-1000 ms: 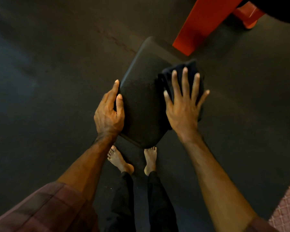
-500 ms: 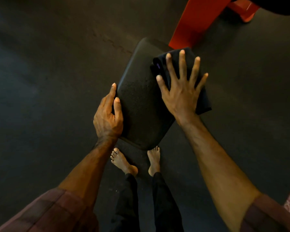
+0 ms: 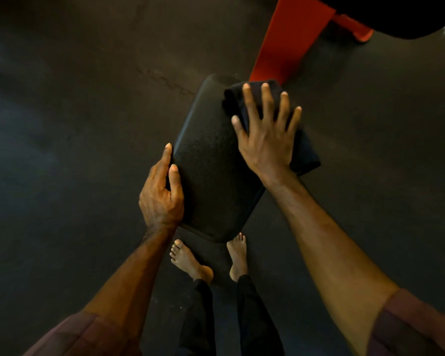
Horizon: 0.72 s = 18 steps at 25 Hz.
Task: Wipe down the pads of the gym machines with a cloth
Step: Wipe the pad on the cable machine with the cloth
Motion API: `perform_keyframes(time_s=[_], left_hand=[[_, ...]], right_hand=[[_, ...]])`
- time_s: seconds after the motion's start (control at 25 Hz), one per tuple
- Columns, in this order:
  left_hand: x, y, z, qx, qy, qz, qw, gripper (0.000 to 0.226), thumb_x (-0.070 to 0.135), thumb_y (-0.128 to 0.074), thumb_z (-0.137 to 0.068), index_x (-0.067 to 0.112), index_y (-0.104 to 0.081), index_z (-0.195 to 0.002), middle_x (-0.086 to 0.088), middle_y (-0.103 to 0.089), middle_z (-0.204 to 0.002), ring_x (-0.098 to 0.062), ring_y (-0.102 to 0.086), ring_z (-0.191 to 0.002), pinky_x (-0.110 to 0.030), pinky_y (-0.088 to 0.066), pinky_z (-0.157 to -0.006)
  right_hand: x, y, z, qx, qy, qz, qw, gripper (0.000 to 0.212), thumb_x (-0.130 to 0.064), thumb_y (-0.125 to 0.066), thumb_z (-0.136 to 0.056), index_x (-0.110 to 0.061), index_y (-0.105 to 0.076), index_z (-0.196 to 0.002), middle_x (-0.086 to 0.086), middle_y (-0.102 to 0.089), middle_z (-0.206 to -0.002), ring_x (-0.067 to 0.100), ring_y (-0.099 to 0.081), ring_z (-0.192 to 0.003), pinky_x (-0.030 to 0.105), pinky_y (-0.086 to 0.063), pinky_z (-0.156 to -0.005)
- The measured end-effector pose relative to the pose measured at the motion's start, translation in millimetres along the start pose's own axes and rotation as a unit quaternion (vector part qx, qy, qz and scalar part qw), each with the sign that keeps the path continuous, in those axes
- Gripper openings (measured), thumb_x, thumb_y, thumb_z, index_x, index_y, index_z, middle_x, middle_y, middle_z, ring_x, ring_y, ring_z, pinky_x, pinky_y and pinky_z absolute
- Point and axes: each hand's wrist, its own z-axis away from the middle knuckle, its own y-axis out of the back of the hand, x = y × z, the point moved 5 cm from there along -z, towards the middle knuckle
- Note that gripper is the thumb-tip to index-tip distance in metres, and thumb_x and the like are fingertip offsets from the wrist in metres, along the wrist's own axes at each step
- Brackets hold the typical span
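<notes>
A black rectangular machine pad point(image 3: 211, 176) fills the middle of the view, tilted with its far end toward the upper right. A dark folded cloth point(image 3: 303, 152) lies on the pad's far right part. My right hand point(image 3: 265, 140) presses flat on the cloth with fingers spread and straight. My left hand point(image 3: 162, 194) grips the pad's near left edge, thumb on top and fingers wrapped round the side.
A red machine frame point(image 3: 290, 39) rises behind the pad at the upper right, with a red foot point(image 3: 357, 29) and a dark pad point(image 3: 401, 14) beyond it. My bare feet point(image 3: 190, 260) stand on the dark rubber floor below the pad.
My right hand has slid the cloth along the pad toward its far end over the last second. The left hand has kept its hold on the pad's edge.
</notes>
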Motion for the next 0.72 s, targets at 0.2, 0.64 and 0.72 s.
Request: perform_keyframes(time_s=[0.2, 0.64, 0.72], left_hand=[[1.4, -1.8, 1.3, -0.008, 0.013, 0.004, 1.0, 0.048, 0.044, -0.038, -0.113, 0.039, -0.039, -0.161, 0.013, -0.058, -0.148, 0.006, -0.052, -0.125, -0.006, -0.036, -0.094], [-1.1, -1.1, -0.3, -0.012, 0.013, -0.006, 1.0, 0.05, 0.044, -0.038, -0.112, 0.038, -0.038, -0.161, 0.012, -0.057, -0.149, 0.02, -0.046, -0.121, 0.001, -0.034, -0.09], [-2.0, -2.2, -1.0, -0.015, 0.009, -0.007, 1.0, 0.05, 0.043, -0.038, -0.112, 0.037, -0.038, -0.162, 0.011, -0.057, -0.149, 0.018, -0.047, -0.121, 0.002, -0.035, -0.087]], right_hand=[[46.9, -2.8, 33.5, -0.023, 0.059, 0.024, 0.998, 0.07, -0.07, -0.027, -0.105, -0.046, -0.004, -0.166, -0.003, -0.001, -0.177, 0.046, -0.006, -0.16, 0.079, -0.017, -0.118], [44.2, 4.2, 11.4, -0.042, 0.056, 0.005, 0.998, 0.067, -0.069, -0.027, -0.105, -0.049, -0.006, -0.165, -0.001, -0.011, -0.176, 0.048, -0.02, -0.155, 0.074, -0.029, -0.115], [41.4, 4.7, -16.5, -0.044, -0.048, -0.027, 0.997, 0.067, -0.071, -0.025, -0.104, -0.048, -0.009, -0.165, 0.003, -0.022, -0.172, 0.05, -0.031, -0.148, 0.072, -0.035, -0.111]])
